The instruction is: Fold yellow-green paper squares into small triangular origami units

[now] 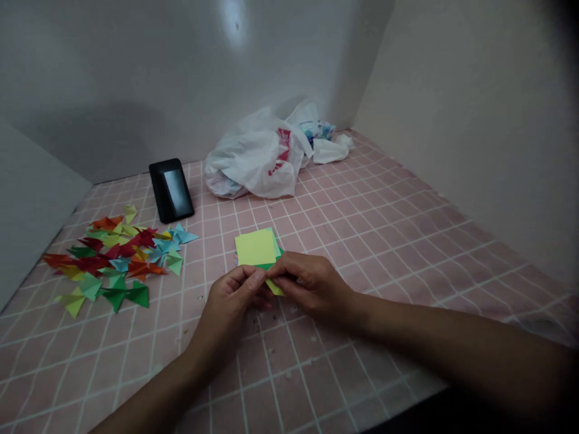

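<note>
On pink tiles [362, 241], hands [230, 301] [312, 286] together, pinching yellow paper [256, 247]

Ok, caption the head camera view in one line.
Left hand and right hand pinch origami paper squares beside folded colored paper pieces.

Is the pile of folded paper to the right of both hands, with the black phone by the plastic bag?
No, the pile of folded paper lies left of the left hand and the right hand, as the head view shows. The black phone by the plastic bag is right.
</note>
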Motion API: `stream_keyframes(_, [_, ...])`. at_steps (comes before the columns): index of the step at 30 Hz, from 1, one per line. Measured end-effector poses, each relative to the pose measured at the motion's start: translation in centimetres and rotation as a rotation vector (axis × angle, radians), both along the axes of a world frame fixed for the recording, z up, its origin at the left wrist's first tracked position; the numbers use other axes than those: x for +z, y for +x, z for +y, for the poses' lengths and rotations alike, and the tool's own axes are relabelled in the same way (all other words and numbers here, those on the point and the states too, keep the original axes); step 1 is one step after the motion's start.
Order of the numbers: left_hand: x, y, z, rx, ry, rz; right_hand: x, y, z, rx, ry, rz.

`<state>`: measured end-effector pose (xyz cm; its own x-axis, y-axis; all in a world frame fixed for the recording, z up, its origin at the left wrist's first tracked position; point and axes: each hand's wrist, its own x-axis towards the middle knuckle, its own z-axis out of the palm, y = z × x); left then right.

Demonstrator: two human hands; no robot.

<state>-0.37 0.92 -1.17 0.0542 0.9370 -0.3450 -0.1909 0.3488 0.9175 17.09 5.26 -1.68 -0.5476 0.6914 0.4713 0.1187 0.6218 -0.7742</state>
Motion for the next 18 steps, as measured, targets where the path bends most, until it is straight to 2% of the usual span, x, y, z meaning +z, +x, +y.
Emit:
stream_keyframes(4, [0.0, 0.0, 0.0, 0.009, -0.013, 0.005, -0.1, 0.0, -0.1, 0.005, -0.001, 0.000])
stream_keyframes(6, [0.1, -0.1, 0.0, 0.013, -0.010, 0.018, 0.0, 0.0, 0.0, 0.002, -0.055, 0.003])
stream_keyframes(9, [0.4, -0.2, -0.1, 0.026, 0.022, 0.075, 0.2, 0.0, 0.1, -0.016, -0.225, 0.020])
stream_keyframes(14, [1.1, -0.1, -0.1, 0.028, 0.125, 0.248, 0.1, -0.1, 0.2, 0.013, -0.626, 0.094])
stream_keyframes(16, [1.3, 0.0, -0.1, 0.011, 0.167, 0.309, 0.1, -0.1, 0.2, 0.039, -0.700, 0.094])
stream_keyframes(18, [1.4, 0.1, -0.2, -0.001, 0.198, 0.351, 0.1, -0.2, 0.1, 0.048, -0.701, 0.071])
